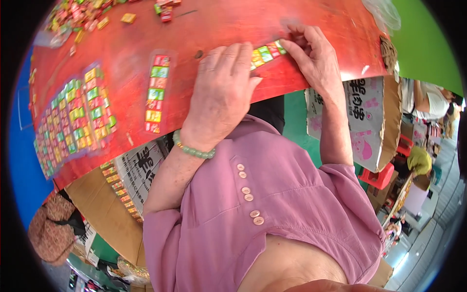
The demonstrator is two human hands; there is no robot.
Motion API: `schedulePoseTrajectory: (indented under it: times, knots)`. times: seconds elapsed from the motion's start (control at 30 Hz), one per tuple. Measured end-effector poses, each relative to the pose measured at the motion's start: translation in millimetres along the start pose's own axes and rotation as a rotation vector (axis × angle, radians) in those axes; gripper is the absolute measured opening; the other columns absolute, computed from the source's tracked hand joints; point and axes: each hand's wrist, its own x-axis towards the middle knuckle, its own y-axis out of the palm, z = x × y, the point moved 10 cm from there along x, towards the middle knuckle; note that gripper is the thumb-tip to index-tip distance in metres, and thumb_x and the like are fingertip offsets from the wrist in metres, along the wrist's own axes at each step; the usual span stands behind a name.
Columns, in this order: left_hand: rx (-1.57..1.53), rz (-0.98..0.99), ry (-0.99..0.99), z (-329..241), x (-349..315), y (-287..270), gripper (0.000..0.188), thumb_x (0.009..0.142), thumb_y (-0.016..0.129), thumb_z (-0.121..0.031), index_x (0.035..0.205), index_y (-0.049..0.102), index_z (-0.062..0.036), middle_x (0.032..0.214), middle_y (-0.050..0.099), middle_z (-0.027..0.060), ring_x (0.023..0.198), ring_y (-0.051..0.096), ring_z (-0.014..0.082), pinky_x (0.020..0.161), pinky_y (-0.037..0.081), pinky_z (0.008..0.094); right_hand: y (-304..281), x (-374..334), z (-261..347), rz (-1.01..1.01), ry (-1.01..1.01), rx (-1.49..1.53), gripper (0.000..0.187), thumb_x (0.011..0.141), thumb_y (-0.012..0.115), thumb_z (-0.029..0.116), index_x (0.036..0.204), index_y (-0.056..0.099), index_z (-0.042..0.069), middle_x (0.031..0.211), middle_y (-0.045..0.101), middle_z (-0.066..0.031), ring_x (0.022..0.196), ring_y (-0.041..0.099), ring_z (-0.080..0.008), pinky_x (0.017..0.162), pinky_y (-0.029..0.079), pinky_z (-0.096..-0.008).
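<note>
A row of small red, green and yellow packets [264,54] lies on the red table near its front edge, between my hands. My left hand [223,82] rests over the row's left end with its fingers stretched out, hiding that part. At the opposite end, my right hand [314,58] is closed, with thumb and bent fingers pinching the row's tip. To the left of my left hand lies a clear strip pack [155,93] holding one line of the same kind of packets. What the packets contain cannot be made out.
Several filled strip packs [75,114] lie side by side at the table's left. Loose packets [80,17] are heaped at the far left. A clear plastic bag [383,14] sits at the far right corner. Cardboard boxes [357,119] stand below the front edge; red stools [377,176] are beyond.
</note>
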Motion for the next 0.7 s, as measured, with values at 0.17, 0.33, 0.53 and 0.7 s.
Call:
schedulePoseTrajectory:
  times: [0.17,0.33,0.53,0.7]
  knots:
    - [0.0,-0.027,0.009,-4.6,-3.6,-1.7,0.054,0.081,0.074,-0.015,0.126,0.055,0.0058,0.116,0.061,0.0187,0.107,0.057,0.0341,0.097,0.045,0.0453,14.5,-3.9,-15.9,0.086,0.14,0.261,0.037,0.089,0.071,0.004,0.125,0.062,-0.001,0.096,0.064,-0.001,0.083,0.057,-0.0066,0.079,0.05,-0.0208]
    - [0.031,-0.063,0.002,-5.9,-12.6,-17.4,0.053,0.079,0.075,-0.01,0.124,0.055,0.0086,0.112,0.061,0.0195,0.102,0.058,0.0346,0.09,0.049,0.0422,31.4,1.4,-19.6,0.213,0.231,0.634,0.033,0.089,0.071,0.003,0.121,0.065,0.001,0.096,0.063,0.0018,0.084,0.057,-0.0052,0.072,0.046,-0.0189]
    - [0.164,-0.135,-0.11,8.6,-35.1,-75.7,0.052,0.078,0.076,-0.008,0.124,0.056,0.007,0.115,0.061,0.0203,0.101,0.058,0.0364,0.088,0.05,0.0438,72.2,23.4,54.1,0.38,0.099,0.563,0.027,0.09,0.07,0.004,0.116,0.067,0.001,0.095,0.066,0.0014,0.084,0.059,-0.0049,0.071,0.046,-0.0202]
    - [0.346,-0.144,-0.255,27.5,-64.3,-98.9,0.054,0.078,0.075,-0.012,0.125,0.055,0.0061,0.119,0.058,0.0199,0.104,0.057,0.0344,0.089,0.048,0.0456,127.1,39.7,95.8,0.495,-0.033,0.629,0.024,0.091,0.069,0.007,0.114,0.067,0.0,0.092,0.067,0.0001,0.085,0.062,-0.0063,0.078,0.05,-0.022]
